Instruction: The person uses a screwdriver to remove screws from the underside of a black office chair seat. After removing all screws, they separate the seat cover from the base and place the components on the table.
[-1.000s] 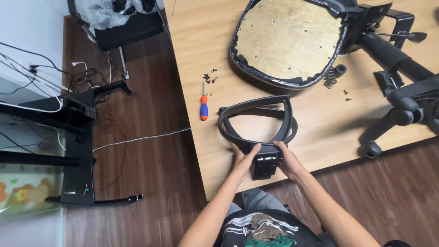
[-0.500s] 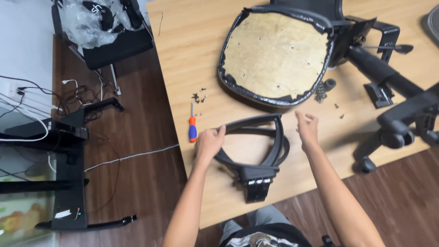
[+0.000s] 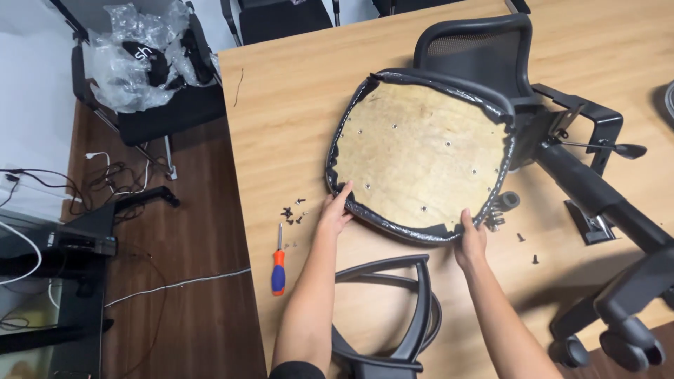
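Observation:
An upturned office chair seat [image 3: 421, 154], bare plywood underside up with a black fabric edge, lies on the wooden table [image 3: 295, 91]. My left hand [image 3: 334, 212] grips its near left edge. My right hand [image 3: 471, 240] grips its near right edge. Behind the seat, a black mesh backrest [image 3: 474, 49] stands attached to it. A black armrest loop [image 3: 393, 309] lies on the table between my forearms, free of both hands.
A screwdriver [image 3: 279, 267] with an orange and blue handle and several loose screws [image 3: 293, 210] lie left of my left hand. The chair base with castors [image 3: 618, 337] and its column [image 3: 597, 189] lie at the right. A chair with plastic wrap [image 3: 147, 56] stands off the table's left.
Both hands let go of the armrest loop, which now lies on the table, and reached forward to take hold of the seat's near edge. The view moved toward the seat.

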